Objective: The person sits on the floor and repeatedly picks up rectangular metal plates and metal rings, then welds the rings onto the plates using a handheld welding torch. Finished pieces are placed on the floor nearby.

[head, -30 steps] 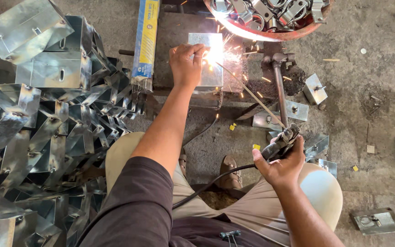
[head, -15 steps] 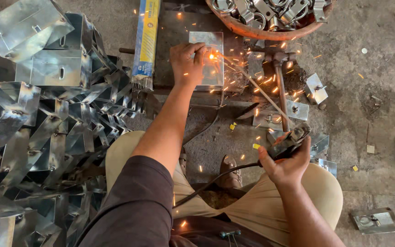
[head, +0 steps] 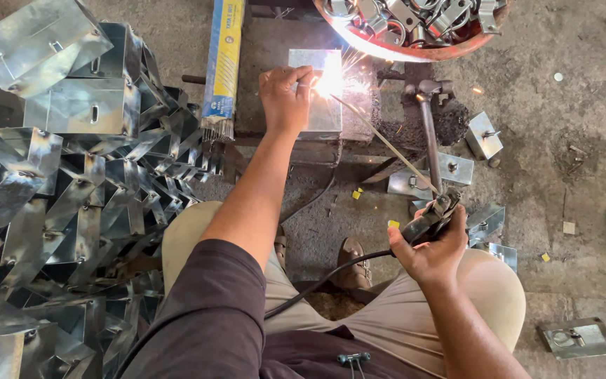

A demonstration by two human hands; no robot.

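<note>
Head view: arc burns bright white at the tip of the welding rod [head: 380, 137], where half a second ago only scattered sparks flew; judged, the weld is struck again after a break. Left hand [head: 283, 98] presses flat on the metal plate [head: 317, 91] lying on the workbench [head: 359, 151], fingers closed over its near edge. Right hand [head: 433, 249] is clamped round the electrode holder [head: 429, 219]. Finished brackets [head: 482, 135] lie beside.
</note>
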